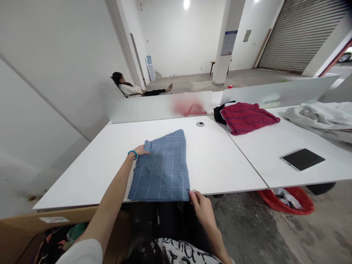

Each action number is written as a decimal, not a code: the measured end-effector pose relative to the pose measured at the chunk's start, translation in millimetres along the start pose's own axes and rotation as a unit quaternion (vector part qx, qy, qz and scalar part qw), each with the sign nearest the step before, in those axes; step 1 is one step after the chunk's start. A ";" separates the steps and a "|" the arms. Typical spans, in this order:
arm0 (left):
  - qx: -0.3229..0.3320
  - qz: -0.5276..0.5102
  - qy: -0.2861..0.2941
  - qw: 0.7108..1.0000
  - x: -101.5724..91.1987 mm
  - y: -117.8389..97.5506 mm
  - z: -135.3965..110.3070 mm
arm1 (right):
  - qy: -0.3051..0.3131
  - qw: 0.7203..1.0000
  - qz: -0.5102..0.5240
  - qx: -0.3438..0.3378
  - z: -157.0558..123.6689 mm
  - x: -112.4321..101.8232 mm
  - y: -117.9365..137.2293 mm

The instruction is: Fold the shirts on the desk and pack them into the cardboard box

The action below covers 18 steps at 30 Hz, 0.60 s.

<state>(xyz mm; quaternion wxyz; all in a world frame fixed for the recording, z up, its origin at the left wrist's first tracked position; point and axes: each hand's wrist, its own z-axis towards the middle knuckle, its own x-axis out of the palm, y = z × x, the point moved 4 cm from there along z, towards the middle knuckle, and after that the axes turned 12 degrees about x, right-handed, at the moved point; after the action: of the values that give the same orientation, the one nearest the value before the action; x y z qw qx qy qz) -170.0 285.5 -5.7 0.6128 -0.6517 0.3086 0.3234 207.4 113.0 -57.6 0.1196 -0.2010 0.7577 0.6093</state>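
A blue garment (pixel 162 170) with thin white checks lies folded flat on the white table in front of me, its near edge along the table's front edge. My left hand (pixel 142 150), with a blue band at the wrist, holds the garment's left side near its far end. The thumb shows on top of the cloth, and the other fingers are partly hidden. At the near right corner, my right hand (pixel 202 208) pinches the fabric between thumb and fingers.
A folded red plaid garment (pixel 249 116) lies back right, beside white cloth (pixel 326 115) and a dark tablet (pixel 303 159). Frosted dividers (pixel 154 107) edge the table. Below are a cardboard box (pixel 16 229) of clothes and a red basket (pixel 309 209). Beyond sits a person (pixel 130 88).
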 end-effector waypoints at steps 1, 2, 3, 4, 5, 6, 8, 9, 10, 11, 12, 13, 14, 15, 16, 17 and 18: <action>0.015 -0.012 0.006 1.000 2.7 -3.8 0.7 | 0.018 0.999 0.036 -0.002 0.7 5.7 0.1; 0.029 -0.024 0.011 0.999 5.4 -7.1 0.6 | 0.036 0.996 0.082 0.002 0.8 11.4 0.1; 0.041 -0.034 0.012 0.998 7.6 -10.0 -0.1 | 0.054 0.989 0.139 0.016 0.5 16.9 -0.1; 0.052 -0.045 0.010 0.998 9.2 -12.2 -1.2 | 0.073 0.975 0.205 0.041 -0.6 22.3 -0.7; 0.059 -0.056 0.008 0.997 10.2 -13.7 -2.5 | 0.092 0.955 0.273 0.073 -2.4 27.6 -1.4; 0.064 -0.069 0.005 0.996 10.8 -14.5 -3.8 | 0.106 0.930 0.335 0.106 -4.9 32.5 -2.0; 0.067 -0.100 0.000 0.993 11.3 -14.5 -6.2 | 0.117 0.887 0.419 0.154 -10.8 39.9 -2.6; 0.065 -0.119 -0.003 0.991 11.6 -13.8 -7.2 | 0.117 0.875 0.440 0.162 -13.5 42.4 -2.4; 0.061 -0.138 -0.004 0.989 12.4 -12.8 -8.3 | 0.118 0.871 0.449 0.162 -15.5 44.3 -2.0; 0.053 -0.157 -0.002 0.986 13.9 -11.4 -9.5 | 0.120 0.871 0.449 0.156 -16.8 45.5 -1.4; 0.043 -0.174 0.002 0.984 16.0 -9.8 -10.9 | 0.126 0.875 0.443 0.149 -17.3 46.5 -0.7; 0.032 -0.189 0.007 0.982 18.7 -8.4 -12.4 | 0.133 0.879 0.434 0.143 -17.0 47.1 0.3; 0.022 -0.201 0.013 0.979 21.7 -7.2 -14.0 | 0.140 0.884 0.424 0.138 -16.0 47.2 1.6; 0.015 -0.211 0.019 0.977 24.7 -6.6 -15.4 | 0.145 0.888 0.415 0.137 -14.5 47.1 3.1; 0.012 -0.219 0.025 0.975 27.2 -6.6 -16.5 | 0.147 0.889 0.411 0.138 -12.6 46.7 5.2; 0.014 -0.225 0.030 0.974 29.0 -7.3 -17.1 | 0.149 0.888 0.413 0.141 -10.5 46.4 7.8; 0.020 -0.229 0.034 0.973 29.9 -8.5 -16.9 | 0.148 0.884 0.420 0.144 -8.2 46.2 10.7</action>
<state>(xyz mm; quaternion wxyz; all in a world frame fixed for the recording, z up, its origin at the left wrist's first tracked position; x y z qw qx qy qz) -144.6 268.9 -23.8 0.6723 -0.7037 0.1779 0.1455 161.9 99.6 -66.0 -0.2338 0.0677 0.8596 0.4493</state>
